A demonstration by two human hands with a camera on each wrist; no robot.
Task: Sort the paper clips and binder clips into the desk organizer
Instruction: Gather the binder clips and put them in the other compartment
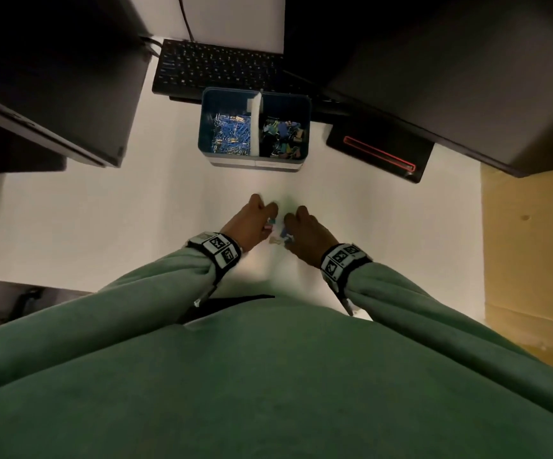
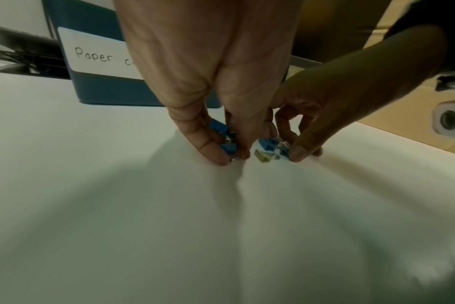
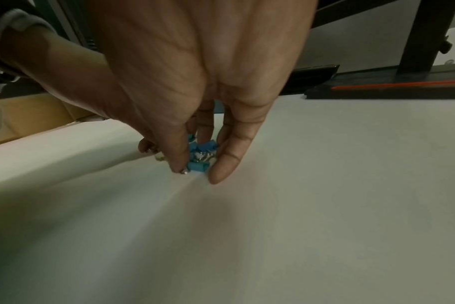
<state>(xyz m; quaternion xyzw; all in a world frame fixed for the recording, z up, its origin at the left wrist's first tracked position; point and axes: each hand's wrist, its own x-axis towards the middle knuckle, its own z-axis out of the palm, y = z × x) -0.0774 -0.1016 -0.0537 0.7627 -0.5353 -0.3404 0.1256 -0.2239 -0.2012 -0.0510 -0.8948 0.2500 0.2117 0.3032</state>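
Head view: two hands, left hand (image 1: 252, 223) and right hand (image 1: 308, 231), each pinch blue binder clips (image 2: 227, 142) on desk (image 1: 102, 226); organizer (image 1: 253, 160) holds paper clips (image 1: 232, 134) left, binder clips right.

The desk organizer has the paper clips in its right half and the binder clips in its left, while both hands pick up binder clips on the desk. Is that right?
Not quite: the halves are swapped. In the head view the desk organizer holds the paper clips in its left half and the binder clips in its right. The rest stands: the left hand and right hand are both picking up binder clips on the desk.
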